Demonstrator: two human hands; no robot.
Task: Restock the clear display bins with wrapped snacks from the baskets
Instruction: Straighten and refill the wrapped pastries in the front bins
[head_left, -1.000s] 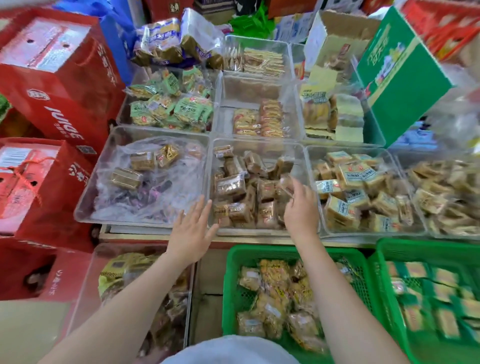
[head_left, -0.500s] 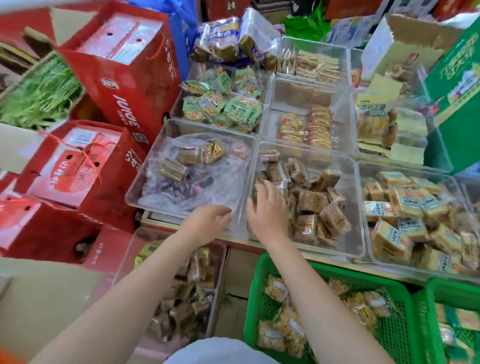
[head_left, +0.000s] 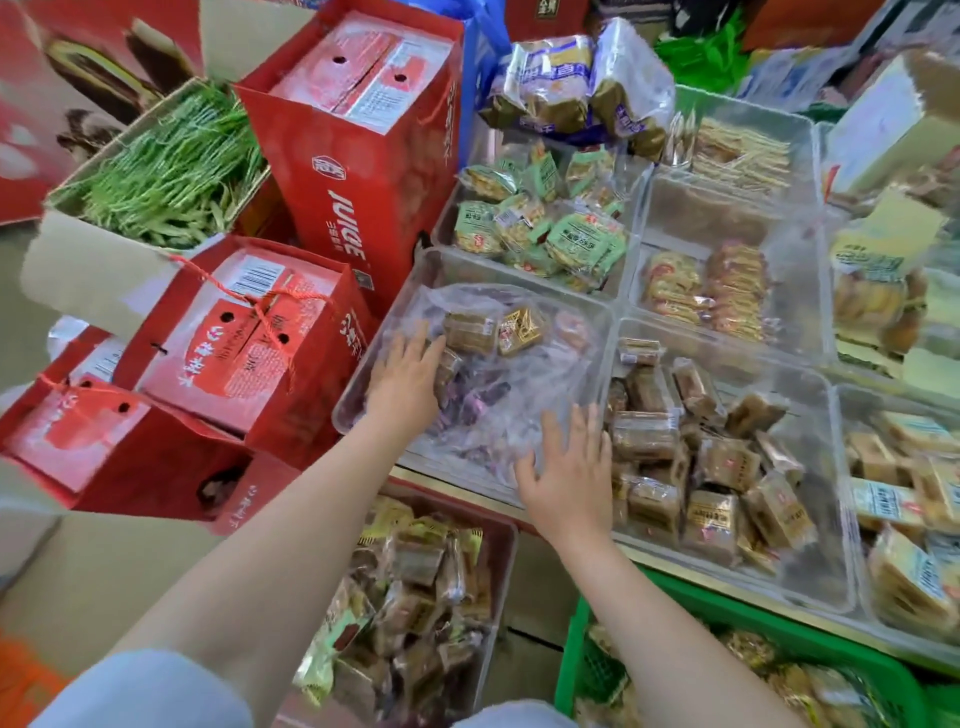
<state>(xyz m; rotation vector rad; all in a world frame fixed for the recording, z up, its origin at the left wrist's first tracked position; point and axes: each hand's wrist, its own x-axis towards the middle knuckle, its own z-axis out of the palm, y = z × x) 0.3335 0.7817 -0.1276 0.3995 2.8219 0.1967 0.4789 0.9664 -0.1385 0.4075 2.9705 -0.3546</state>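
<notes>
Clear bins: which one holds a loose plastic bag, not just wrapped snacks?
The front-left bin, beside the red juice box. A crumpled clear bag lines it; both hands reach into it.

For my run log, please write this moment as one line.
left hand: open, on snacks in clear bin | right hand: open, on plastic bag, same bin | nothing held

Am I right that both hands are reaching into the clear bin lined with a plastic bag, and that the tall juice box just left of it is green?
Not quite. In the head view both the left hand and right hand are at the bag-lined bin, but the tall juice box to its left is red, not green.
</notes>
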